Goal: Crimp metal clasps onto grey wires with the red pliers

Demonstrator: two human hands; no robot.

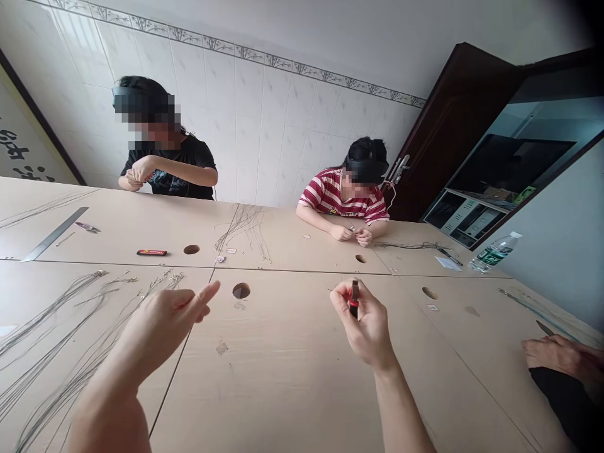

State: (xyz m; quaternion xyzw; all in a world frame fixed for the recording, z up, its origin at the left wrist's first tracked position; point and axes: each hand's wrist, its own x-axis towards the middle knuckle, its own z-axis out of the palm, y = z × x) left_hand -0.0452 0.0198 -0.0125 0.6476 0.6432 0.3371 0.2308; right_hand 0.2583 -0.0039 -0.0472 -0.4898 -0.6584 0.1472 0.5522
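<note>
My right hand (365,324) is closed around pliers (353,299) with a dark metal nose and red-and-black handles. The nose points up and away from me, and most of the handles are hidden in the palm. To the left, my left hand (174,318) hovers over the table with its fingers curled and the thumb side stretched to the right. Whatever lies between its fingertips, if anything, is hidden. Bundles of thin dark wires (61,321) with small metal ends lie left of and beneath that hand.
Across the pale table (283,377) sit two people. A red-and-black object (151,253), a steel ruler (56,233) and more wires (243,229) lie on it. Round holes (241,290) pierce the top. A bottle (495,251) stands right; another person's hand (559,355) rests nearby.
</note>
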